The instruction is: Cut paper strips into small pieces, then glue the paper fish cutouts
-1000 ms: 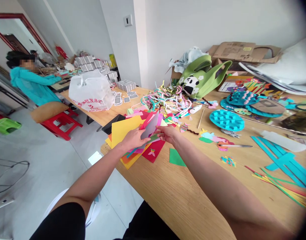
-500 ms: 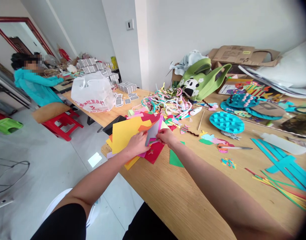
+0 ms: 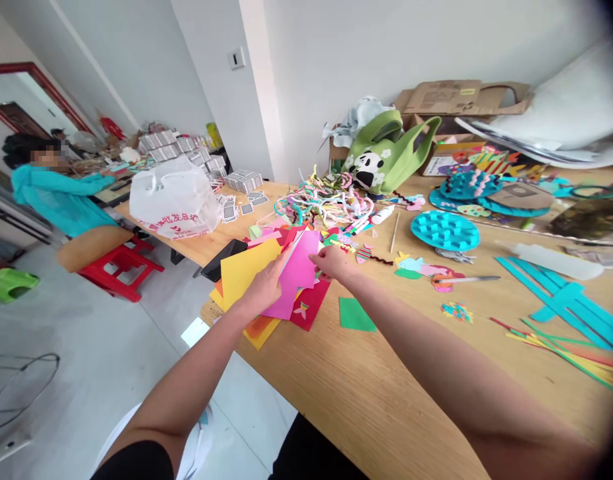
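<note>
Near the table's left corner, a yellow sheet is showing left of the left hand, which is gripping a magenta sheet raised from the paper pile — looks like leafing through sheets. Right hand is curling at the magenta sheet's right edge — can't tell if it's pinching; separating one sheet would be calling for a light fingertip hold. Left-hand finger detail is blurring against paper, and overlaps are masking the pile's lower layers.

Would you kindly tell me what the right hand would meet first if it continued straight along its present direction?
The right hand would probably meet the magenta sheet first, just ahead of it; depth is unclear, so they may be touching.
</note>
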`<state>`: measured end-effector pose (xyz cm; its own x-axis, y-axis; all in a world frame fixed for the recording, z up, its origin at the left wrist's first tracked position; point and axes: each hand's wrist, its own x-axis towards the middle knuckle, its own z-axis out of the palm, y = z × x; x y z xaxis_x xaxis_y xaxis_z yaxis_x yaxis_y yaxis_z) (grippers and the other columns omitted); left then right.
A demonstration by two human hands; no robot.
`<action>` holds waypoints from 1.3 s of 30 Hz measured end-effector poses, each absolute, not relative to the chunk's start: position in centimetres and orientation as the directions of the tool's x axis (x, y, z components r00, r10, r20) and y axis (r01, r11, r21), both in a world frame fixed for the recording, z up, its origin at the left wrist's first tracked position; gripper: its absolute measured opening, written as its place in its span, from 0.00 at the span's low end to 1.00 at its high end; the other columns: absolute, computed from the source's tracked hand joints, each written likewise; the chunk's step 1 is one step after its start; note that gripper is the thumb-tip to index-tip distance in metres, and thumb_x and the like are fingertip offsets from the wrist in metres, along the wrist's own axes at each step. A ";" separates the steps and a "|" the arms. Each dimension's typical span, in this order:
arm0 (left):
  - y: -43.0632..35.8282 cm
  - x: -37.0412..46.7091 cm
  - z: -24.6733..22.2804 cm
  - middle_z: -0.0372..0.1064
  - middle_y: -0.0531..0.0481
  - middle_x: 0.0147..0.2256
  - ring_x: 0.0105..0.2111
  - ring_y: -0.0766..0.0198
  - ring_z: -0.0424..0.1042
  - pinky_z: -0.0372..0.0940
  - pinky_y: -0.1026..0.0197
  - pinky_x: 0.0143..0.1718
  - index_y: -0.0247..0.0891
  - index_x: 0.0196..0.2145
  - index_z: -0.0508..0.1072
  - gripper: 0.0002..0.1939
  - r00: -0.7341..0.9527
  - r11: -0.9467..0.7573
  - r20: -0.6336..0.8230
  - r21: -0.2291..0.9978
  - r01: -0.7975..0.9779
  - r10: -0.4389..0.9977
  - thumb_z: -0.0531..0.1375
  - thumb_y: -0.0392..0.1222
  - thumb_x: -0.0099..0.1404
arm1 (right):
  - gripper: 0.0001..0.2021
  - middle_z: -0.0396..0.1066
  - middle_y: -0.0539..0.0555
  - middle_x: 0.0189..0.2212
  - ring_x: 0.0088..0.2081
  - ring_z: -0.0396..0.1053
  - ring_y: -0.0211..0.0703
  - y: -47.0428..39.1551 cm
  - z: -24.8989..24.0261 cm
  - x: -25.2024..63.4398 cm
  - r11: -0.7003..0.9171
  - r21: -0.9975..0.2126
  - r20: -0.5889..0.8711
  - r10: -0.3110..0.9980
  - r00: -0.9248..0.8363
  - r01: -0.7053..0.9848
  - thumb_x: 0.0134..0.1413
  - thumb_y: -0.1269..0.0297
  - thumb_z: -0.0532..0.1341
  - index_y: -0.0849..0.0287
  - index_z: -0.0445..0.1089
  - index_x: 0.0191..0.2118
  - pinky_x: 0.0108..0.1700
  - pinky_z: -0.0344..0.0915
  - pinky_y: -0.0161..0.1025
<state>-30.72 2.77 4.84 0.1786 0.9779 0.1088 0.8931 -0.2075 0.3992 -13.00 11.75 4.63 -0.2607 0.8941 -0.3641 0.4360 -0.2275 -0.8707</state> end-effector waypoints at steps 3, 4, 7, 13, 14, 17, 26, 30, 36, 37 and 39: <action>3.0 -31.1 4.9 0.59 0.46 0.60 0.55 0.58 0.66 0.62 0.57 0.54 0.48 0.68 0.43 0.44 0.223 -0.269 0.156 0.433 0.860 0.962 0.46 0.22 0.57 | 0.17 0.64 0.52 0.10 0.17 0.67 0.39 11.5 3.4 -12.2 -0.261 -0.837 -0.418 0.872 -0.254 0.482 0.46 0.70 0.68 0.61 0.63 0.14 0.22 0.62 0.32; 3.0 -31.2 4.9 0.61 0.46 0.59 0.54 0.58 0.66 0.62 0.58 0.54 0.49 0.67 0.46 0.43 0.232 -0.275 0.151 0.433 0.858 0.961 0.45 0.22 0.57 | 0.17 0.64 0.51 0.09 0.17 0.66 0.39 11.3 3.2 -12.2 -0.277 -0.834 -0.437 0.860 -0.264 0.477 0.45 0.72 0.68 0.61 0.63 0.14 0.22 0.62 0.32; 3.3 -31.2 5.0 0.67 0.44 0.54 0.50 0.58 0.70 0.64 0.58 0.50 0.45 0.63 0.58 0.36 0.241 -0.259 0.097 0.398 0.880 0.966 0.46 0.24 0.59 | 0.14 0.66 0.51 0.11 0.16 0.66 0.36 10.8 3.4 -12.9 -0.352 -0.847 -0.484 0.820 -0.306 0.397 0.49 0.75 0.63 0.63 0.65 0.16 0.21 0.64 0.30; 4.0 -30.4 6.8 0.73 0.42 0.45 0.44 0.52 0.73 0.66 0.56 0.47 0.35 0.57 0.67 0.29 0.185 -0.192 0.051 0.303 0.933 0.981 0.61 0.47 0.59 | 0.10 0.71 0.54 0.17 0.24 0.75 0.40 10.7 5.6 -15.2 -0.506 -0.854 -0.504 0.746 -0.435 0.122 0.53 0.78 0.55 0.64 0.64 0.22 0.31 0.74 0.36; 4.1 -30.3 7.1 0.74 0.42 0.45 0.44 0.52 0.73 0.66 0.57 0.46 0.36 0.56 0.68 0.28 0.195 -0.198 0.040 0.298 0.934 0.980 0.62 0.46 0.59 | 0.10 0.71 0.55 0.17 0.24 0.75 0.41 10.7 5.9 -15.5 -0.510 -0.855 -0.491 0.742 -0.455 0.091 0.53 0.78 0.55 0.64 0.64 0.23 0.32 0.75 0.37; 4.4 -30.1 7.6 0.73 0.43 0.48 0.46 0.54 0.72 0.65 0.58 0.47 0.37 0.57 0.67 0.27 0.204 -0.203 0.029 0.286 0.936 0.979 0.58 0.33 0.59 | 0.08 0.72 0.54 0.19 0.25 0.75 0.40 11.0 6.6 -15.9 -0.501 -0.865 -0.442 0.738 -0.510 0.026 0.55 0.77 0.55 0.65 0.66 0.26 0.34 0.75 0.37; 4.3 -32.6 8.4 0.61 0.49 0.61 0.44 0.59 0.72 0.65 0.59 0.48 0.48 0.68 0.43 0.47 0.196 -0.224 0.115 0.356 0.907 0.974 0.48 0.22 0.53 | 0.08 0.75 0.64 0.37 0.38 0.75 0.48 14.5 6.4 -13.3 0.119 -0.764 -0.190 0.898 -0.397 0.634 0.61 0.66 0.58 0.66 0.70 0.39 0.41 0.73 0.44; 4.2 -33.4 8.9 0.53 0.51 0.64 0.52 0.60 0.68 0.62 0.59 0.54 0.46 0.68 0.41 0.47 0.220 -0.287 0.208 0.392 0.874 0.953 0.48 0.22 0.53 | 0.18 0.70 0.66 0.48 0.52 0.66 0.60 14.3 4.7 -13.0 0.379 -0.513 -0.070 0.876 -0.478 0.770 0.46 0.77 0.66 0.65 0.70 0.46 0.53 0.62 0.53; 4.3 -34.0 8.6 0.66 0.48 0.57 0.56 0.60 0.65 0.60 0.58 0.58 0.40 0.61 0.63 0.36 0.258 -0.313 0.198 0.338 0.888 0.946 0.47 0.23 0.55 | 0.15 0.70 0.59 0.45 0.53 0.62 0.52 13.4 2.5 -13.3 0.668 -0.194 0.012 0.733 -0.680 0.718 0.53 0.78 0.57 0.57 0.73 0.44 0.57 0.52 0.48; 4.3 -34.1 8.5 0.67 0.46 0.55 0.55 0.59 0.66 0.61 0.58 0.57 0.38 0.59 0.66 0.34 0.229 -0.277 0.180 0.321 0.905 0.957 0.47 0.23 0.55 | 0.14 0.71 0.58 0.43 0.51 0.62 0.50 13.5 2.4 -13.2 0.700 -0.152 0.021 0.708 -0.706 0.698 0.56 0.77 0.55 0.56 0.73 0.42 0.56 0.52 0.46; 4.3 -34.2 8.4 0.68 0.42 0.54 0.53 0.57 0.68 0.63 0.57 0.55 0.34 0.58 0.67 0.32 0.165 -0.203 0.150 0.287 0.936 0.975 0.48 0.24 0.56 | 0.14 0.72 0.58 0.38 0.46 0.64 0.49 13.8 2.7 -12.9 0.759 -0.045 0.087 0.650 -0.755 0.649 0.59 0.76 0.52 0.57 0.74 0.39 0.53 0.55 0.44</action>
